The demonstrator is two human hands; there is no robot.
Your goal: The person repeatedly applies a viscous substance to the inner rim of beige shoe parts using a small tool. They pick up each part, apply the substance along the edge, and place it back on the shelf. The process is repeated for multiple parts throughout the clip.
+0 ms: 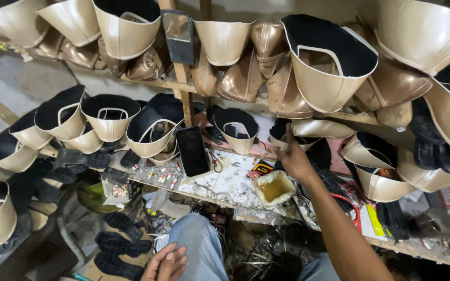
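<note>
A shiny gold shoe upper [316, 128] is reached by the right hand [294, 158]. It is a curved, bent piece with a black inside, and it is lying on its side on the lower shelf [225, 195], just under the upper shelf [173, 83]. The right hand is placed against its lower left edge, but the fingertips are hidden behind the hand, so whether they are pinching it cannot be told. Just below this hand, a small square tub of yellow glue [274, 188] is seen on the messy white board of the shelf. A black phone [192, 151] is leaned up to the left of it, with red scissors [215, 162] beside it. More gold uppers like the first one are stacked all along both shelves, and black soles [118, 242] are piled on the floor at the left. The left hand [166, 263] is rested low down by the knee in blue jeans [199, 247], with the fingers curled loosely together and nothing held.
</note>
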